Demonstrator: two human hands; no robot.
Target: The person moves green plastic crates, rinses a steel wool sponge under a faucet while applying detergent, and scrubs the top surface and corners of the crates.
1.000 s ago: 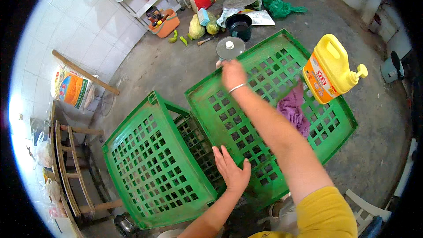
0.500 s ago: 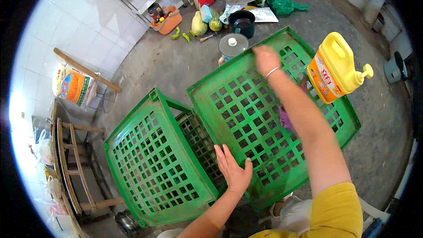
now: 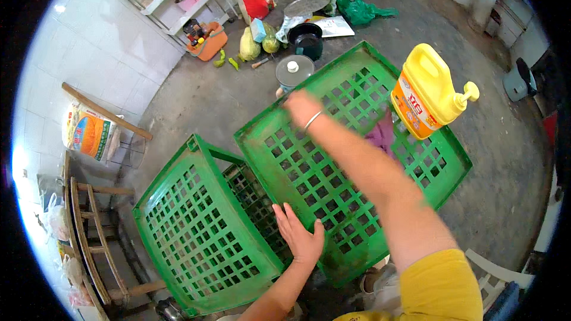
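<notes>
A green plastic lattice panel with a raised rim [image 3: 357,196] lies before me. My left hand [image 3: 299,238] rests on its near left edge with the fingers stretched out and the thumb apart. Over the far left rim is my right hand [image 3: 303,109], smeared by motion, so its fingers and anything in them cannot be made out. A purple cloth [image 3: 382,134] lies on the lattice, partly behind my right forearm. On the panel's right part stands a yellow pump jug [image 3: 425,92] with an orange label.
Left of the panel stands a second green lattice crate [image 3: 202,232]. Past the far rim are a lidded pot [image 3: 295,71], a black pot [image 3: 306,40], melons [image 3: 250,44] and an orange basket [image 3: 208,41]. A wooden frame [image 3: 98,238] leans at the left wall; a grey bucket [image 3: 519,80] stands right.
My right hand has moved left along the panel's far rim, uncovering more of the purple cloth. The whole view has shifted a little. My left hand keeps its place on the near edge.
</notes>
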